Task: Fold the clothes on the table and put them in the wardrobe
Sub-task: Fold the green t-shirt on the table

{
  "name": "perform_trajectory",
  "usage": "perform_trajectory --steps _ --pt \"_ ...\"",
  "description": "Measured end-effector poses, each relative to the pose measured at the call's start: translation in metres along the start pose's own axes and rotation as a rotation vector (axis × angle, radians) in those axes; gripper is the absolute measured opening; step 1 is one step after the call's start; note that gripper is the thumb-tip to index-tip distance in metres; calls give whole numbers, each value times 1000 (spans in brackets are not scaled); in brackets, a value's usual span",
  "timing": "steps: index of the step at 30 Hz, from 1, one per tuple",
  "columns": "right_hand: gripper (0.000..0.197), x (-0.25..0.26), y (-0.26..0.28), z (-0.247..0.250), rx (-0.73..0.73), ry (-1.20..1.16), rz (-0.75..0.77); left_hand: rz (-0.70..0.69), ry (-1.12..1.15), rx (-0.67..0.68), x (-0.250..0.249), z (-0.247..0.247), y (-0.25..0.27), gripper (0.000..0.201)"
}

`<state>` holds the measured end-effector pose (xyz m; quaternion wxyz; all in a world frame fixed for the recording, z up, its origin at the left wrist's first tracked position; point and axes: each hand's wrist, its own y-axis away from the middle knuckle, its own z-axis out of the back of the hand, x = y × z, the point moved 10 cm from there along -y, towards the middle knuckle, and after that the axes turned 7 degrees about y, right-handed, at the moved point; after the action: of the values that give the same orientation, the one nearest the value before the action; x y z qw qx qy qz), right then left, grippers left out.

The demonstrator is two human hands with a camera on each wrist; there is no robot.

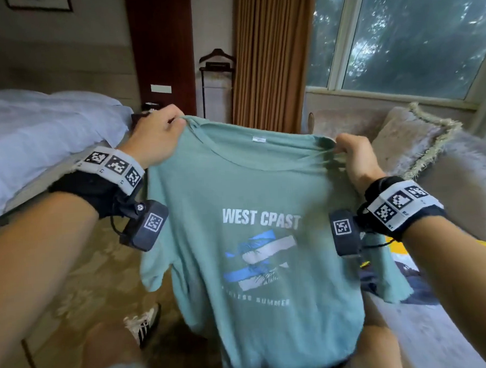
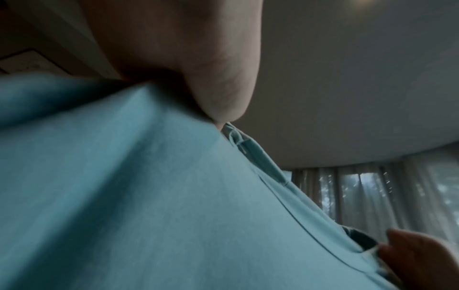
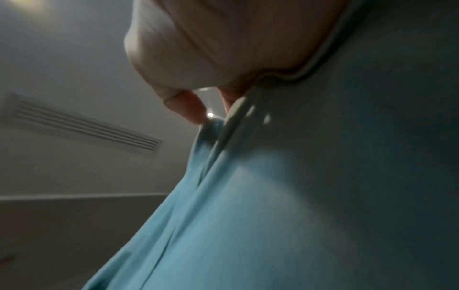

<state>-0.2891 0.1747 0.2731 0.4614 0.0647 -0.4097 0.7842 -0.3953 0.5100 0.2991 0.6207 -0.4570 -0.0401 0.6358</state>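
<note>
Room, daylit. Bed (image 1: 36, 132) with pale blue bedding at left. Dark red-brown wooden panel (image 1: 160, 47) against the far wall, a small white label on it. Black valet stand (image 1: 216, 70) beside it. Tan pleated curtain (image 1: 271, 55), full height. Large window (image 1: 411, 31) with white frame, green foliage outside. Plush grey-beige sofa (image 1: 462, 200) under the window, carrying a fringed cushion (image 1: 414, 138). Patterned brown carpet (image 1: 100, 275). Framed picture (image 1: 39, 3), upper left. Ceiling with slatted air vent (image 3: 82, 125) and a lit lamp
</note>
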Motion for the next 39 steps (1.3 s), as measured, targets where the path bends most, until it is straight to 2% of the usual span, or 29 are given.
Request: perform_trajectory --steps 2,4,8,10,12,15,16,18,20,22,26,29,32,33,35,37,39 --pt "31 -19 -6 -31 176 92 -121 63 -27 48 22 -21 -6 19" --pt "24 -37 -11 -54 252 84 -230 100 -13 94 45 -46 -12 18" --pt "20 -92 -23 -91 123 0 -382 187 105 212 87 -98 -22 27" --pt "14 -121 -28 -117 125 -18 -452 269 190 278 111 -128 -23 46" --pt "21 -151 -31 -146 179 38 -511 380 195 417 144 -168 -18 54" --pt "28 -186 -29 -179 209 182 -547 507 83 648 192 -226 -2 28" --pt "31 -196 -29 -185 192 230 -548 503 13 656 205 -238 -2 20" --pt "35 -211 -27 -199 195 307 -583 481 -119 558 224 -250 -10 21" --pt "34 -228 -26 -216 216 299 -670 432 -296 430 234 -255 -21 25" --pt "33 -243 -30 -237 220 247 -739 407 -518 388 246 -268 -31 27" --pt "37 -271 -37 -287 237 128 -852 564 -591 402 282 -304 -40 22" --pt "31 -283 -44 -313 258 137 -819 654 -508 314 301 -317 -41 22" --pt "35 -289 -44 -342 300 83 -737 571 -313 207 307 -329 -38 26" --pt "43 -292 -42 -355 354 77 -718 550 -234 243 307 -339 -36 29" --pt "69 -293 -39 -380 485 86 -662 560 -152 462 312 -372 -22 52" --pt "87 -292 -47 -399 562 133 -572 576 -234 665 323 -396 -12 80" --pt "93 -296 -56 -412 618 205 -520 571 -314 722 335 -408 -18 89"
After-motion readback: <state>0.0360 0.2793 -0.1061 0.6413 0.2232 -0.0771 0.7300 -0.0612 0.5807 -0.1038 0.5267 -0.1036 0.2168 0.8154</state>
